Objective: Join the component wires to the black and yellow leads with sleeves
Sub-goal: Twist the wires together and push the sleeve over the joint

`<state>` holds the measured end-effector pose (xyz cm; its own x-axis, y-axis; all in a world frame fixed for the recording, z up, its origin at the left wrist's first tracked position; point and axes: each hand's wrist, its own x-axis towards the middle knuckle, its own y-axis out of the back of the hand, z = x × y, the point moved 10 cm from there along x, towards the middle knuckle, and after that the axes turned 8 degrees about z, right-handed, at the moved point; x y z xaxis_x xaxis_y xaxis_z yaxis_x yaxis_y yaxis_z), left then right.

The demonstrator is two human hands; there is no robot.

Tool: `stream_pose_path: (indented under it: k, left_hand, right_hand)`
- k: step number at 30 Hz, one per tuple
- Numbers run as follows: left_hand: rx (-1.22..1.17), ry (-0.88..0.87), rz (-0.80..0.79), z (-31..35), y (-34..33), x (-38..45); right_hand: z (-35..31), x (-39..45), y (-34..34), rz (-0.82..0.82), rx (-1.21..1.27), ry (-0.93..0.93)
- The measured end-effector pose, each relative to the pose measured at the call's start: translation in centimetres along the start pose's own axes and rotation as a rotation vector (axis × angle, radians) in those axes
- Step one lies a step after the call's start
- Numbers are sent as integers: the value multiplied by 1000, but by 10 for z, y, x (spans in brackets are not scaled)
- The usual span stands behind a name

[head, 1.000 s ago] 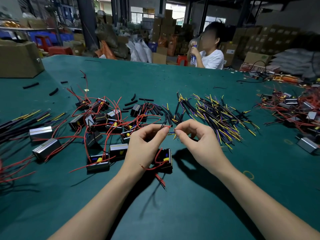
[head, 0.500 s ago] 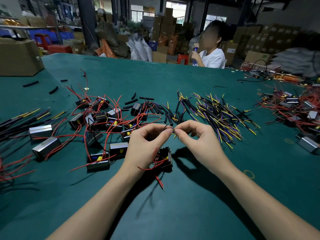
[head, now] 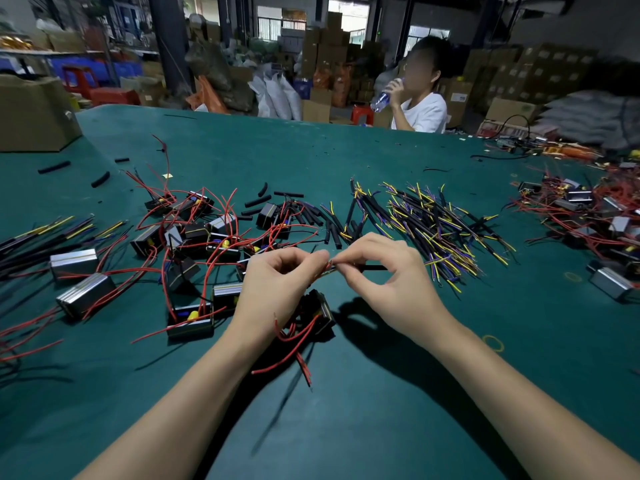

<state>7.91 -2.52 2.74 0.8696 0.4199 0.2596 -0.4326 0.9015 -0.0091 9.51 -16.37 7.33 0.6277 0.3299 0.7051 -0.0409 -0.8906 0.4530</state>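
Note:
My left hand (head: 277, 289) pinches a red component wire at its tip, and the black component (head: 317, 311) hangs below it with red wires trailing toward me. My right hand (head: 388, 282) pinches a black lead (head: 372, 267) that sticks out to the right. The two pinches meet fingertip to fingertip above the green table (head: 346, 427). A heap of black, yellow and purple leads (head: 440, 230) lies behind my right hand. Loose black sleeves (head: 311, 216) lie behind my left hand.
More components with red wires (head: 194, 233) are scattered at centre left, with silver blocks (head: 85, 292) farther left. Another pile of components (head: 595, 220) sits at the right edge. A cardboard box (head: 31, 116) stands at the back left. A person (head: 420, 98) drinks across the table.
My fingertips have closed together and the black lead now shows sticking out right of my right hand. The person across the table has raised a bottle to drink.

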Motion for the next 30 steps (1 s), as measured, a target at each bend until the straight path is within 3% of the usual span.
stream_pose_path:
  k: [6, 10, 14, 21, 26, 30]
  left_hand:
    - [87, 41, -88, -4, -3, -2]
    - [56, -78, -52, 7, -2, -4]
    - [200, -285, -53, 21, -6, -10]
    - [341, -498, 17, 38, -4, -15]
    - [363, -474, -15, 35, -6, -16]
    - [350, -408, -61, 27, -9, -13]
  right_hand:
    - [-15, -4, -3, -38, -274, 221]
    - [-3, -1, 2, -38, -101, 64]
    - [5, 2, 5, -20, 7, -56]
    - [8, 2, 3, -46, 11, -73]
    - [7, 0, -2, -95, -35, -23]
    - [2, -3, -6, -143, -248, 124]
